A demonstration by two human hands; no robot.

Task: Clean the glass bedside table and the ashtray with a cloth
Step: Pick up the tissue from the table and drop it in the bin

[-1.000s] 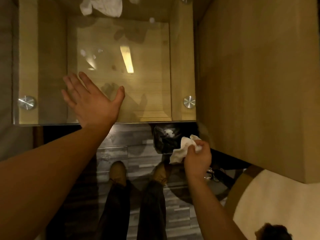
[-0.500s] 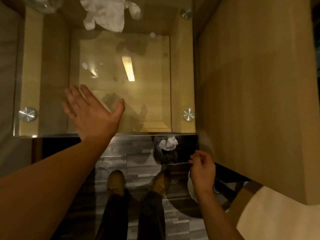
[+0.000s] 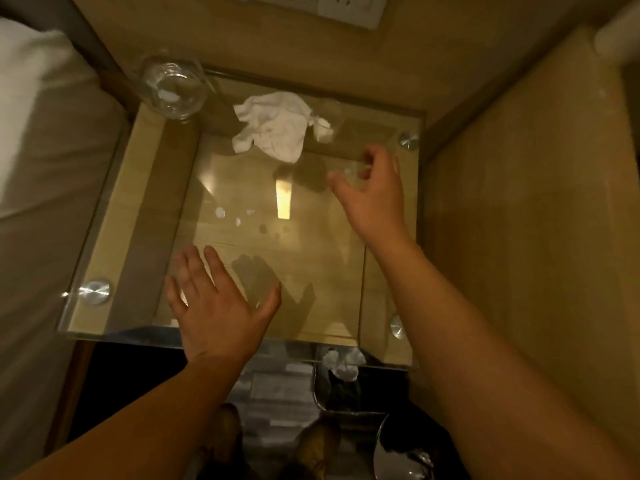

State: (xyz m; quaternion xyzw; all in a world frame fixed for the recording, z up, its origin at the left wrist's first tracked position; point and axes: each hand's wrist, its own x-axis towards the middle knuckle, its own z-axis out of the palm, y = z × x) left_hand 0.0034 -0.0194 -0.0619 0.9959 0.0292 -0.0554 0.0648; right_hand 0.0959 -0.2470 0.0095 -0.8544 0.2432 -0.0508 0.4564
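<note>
The glass bedside table [image 3: 114, 244] fills the middle of the view, its clear top lying over a wooden frame. A round glass ashtray [image 3: 173, 86] stands on its far left corner. A crumpled white cloth [image 3: 270, 128] lies on the glass at the far edge, with a small white scrap [image 3: 322, 128] beside it. My left hand [image 3: 218, 306] rests flat on the glass near the front edge, fingers spread. My right hand [image 3: 374, 188] hovers over the far right part of the glass, fingers loosely curled and holding nothing, a hand's width from the cloth. Small white specks [image 3: 220, 212] dot the glass.
A bin [image 3: 325, 393] with a crumpled tissue [image 3: 341, 367] in it stands on the floor below the table's front right corner. A bed [image 3: 41, 150] borders the table on the left and a wooden cabinet [image 3: 519, 220] on the right. A wall socket plate [image 3: 346, 5] is behind.
My right hand let the tissue go into the bin, then rose over the far right of the glass. The view tilted up, showing the ashtray and cloth. My left hand stayed flat.
</note>
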